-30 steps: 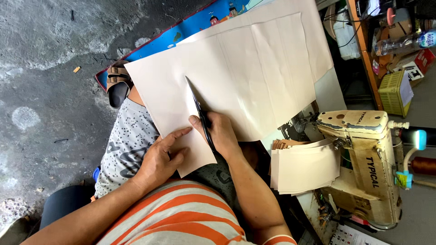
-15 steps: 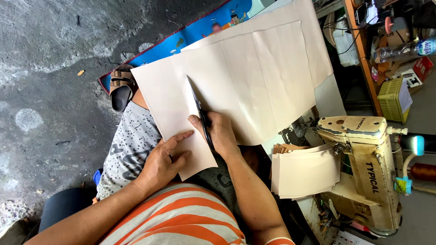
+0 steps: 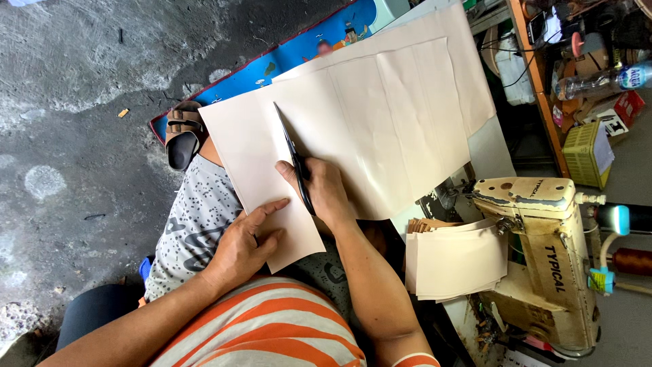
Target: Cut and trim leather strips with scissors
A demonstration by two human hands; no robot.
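Note:
A large cream sheet (image 3: 380, 115) lies across my lap and out over the floor. My right hand (image 3: 324, 194) grips black scissors (image 3: 292, 153) whose blades point away from me, partway into the sheet. The strip left of the cut (image 3: 261, 183) rests under my left hand (image 3: 243, 246), which presses flat on its near end with fingers spread. Grey spotted shorts cover my knee under the sheet.
A cream sewing machine (image 3: 543, 258) stands at the right with a stack of cut cream pieces (image 3: 458, 261) on its bed. A brown sandal (image 3: 182, 136) and a blue mat (image 3: 305, 47) lie on the grey concrete floor. Shelves with a bottle (image 3: 601, 80) and boxes are far right.
The scissors and my right hand have crept slightly further along the cut. My left hand stays pressed on the strip.

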